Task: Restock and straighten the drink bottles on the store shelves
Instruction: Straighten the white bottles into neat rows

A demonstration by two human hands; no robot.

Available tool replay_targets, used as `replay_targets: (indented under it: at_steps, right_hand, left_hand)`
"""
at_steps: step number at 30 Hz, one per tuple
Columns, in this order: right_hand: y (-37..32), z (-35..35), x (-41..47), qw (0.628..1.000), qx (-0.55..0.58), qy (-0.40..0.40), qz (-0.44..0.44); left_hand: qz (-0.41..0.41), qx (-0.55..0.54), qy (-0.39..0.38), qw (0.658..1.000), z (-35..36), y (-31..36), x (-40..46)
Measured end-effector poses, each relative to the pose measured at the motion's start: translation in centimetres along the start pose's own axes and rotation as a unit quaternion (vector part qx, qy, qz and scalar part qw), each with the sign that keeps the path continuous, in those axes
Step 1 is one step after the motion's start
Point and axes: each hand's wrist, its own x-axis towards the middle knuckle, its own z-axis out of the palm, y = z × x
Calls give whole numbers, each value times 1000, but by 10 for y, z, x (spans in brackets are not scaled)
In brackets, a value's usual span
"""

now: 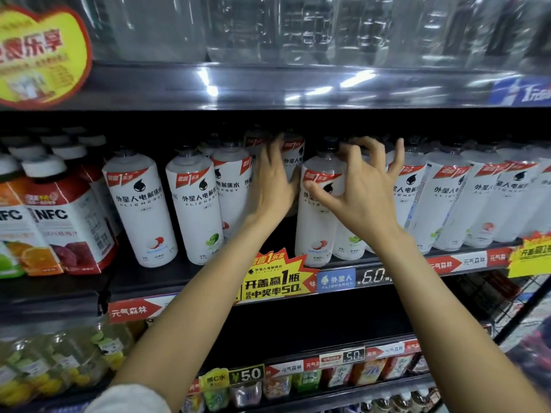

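White Alienergy drink bottles stand in rows on the middle shelf point(208, 290). A gap in the front row opens near the centre. My left hand point(269, 189) reaches into that gap, fingers along the left side of a bottle further back point(294, 159) and thumb at its front. My right hand point(362, 192) is clawed over the shoulder of a front-row bottle point(314, 234). Its thumb lies across that label and the index finger curls over the top. The other fingers spread over the bottles behind.
NFC juice bottles point(68, 231) fill the shelf's left end. A yellow promo tag point(274, 278) hangs on the shelf edge below the gap. Large clear water bottles point(298, 28) sit on the shelf above. Yellow drinks point(59, 362) and pouches point(298, 380) fill the lower shelves.
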Motion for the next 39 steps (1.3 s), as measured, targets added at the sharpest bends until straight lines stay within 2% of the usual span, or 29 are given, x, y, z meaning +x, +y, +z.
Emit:
replay_targets:
  at_steps: [3, 6, 9, 13, 20, 24, 28, 32, 36, 39]
  right_hand:
    - [0, 1, 0, 1000, -1, 1, 0]
    - [-1, 1, 0, 1000, -8, 5, 4]
    - [-2, 3, 0, 1000, -13, 6, 5]
    - [-2, 3, 0, 1000, -12, 2, 2]
    - [-1, 6, -1, 1000, 5, 9, 3]
    - [-2, 8, -1, 1000, 8, 9, 0]
    - [-1, 7, 0, 1000, 8, 13, -1]
    - [-2, 7, -2, 1000, 14, 25, -7]
    - [0, 8, -1, 1000, 19, 19, -5]
    - [0, 10, -2, 1000, 21, 19, -3]
  left_hand:
    - [3, 94, -59, 994, 4, -5, 18]
    - [9, 110, -93, 990, 8, -10, 22]
    - [33, 154, -86, 984, 9, -12, 18]
    - [26, 160, -81, 983, 11, -14, 28]
    - [6, 90, -58, 994, 16, -15, 27]
    - [-15, -13, -4, 1000, 21, -9, 21]
    - [-49, -126, 11, 991, 20, -8, 17]
    - [-98, -177, -7, 979, 13, -17, 19]
    - [-102, -176, -37, 978, 11, -13, 9]
    - [-109, -221, -53, 968, 9, -9, 1]
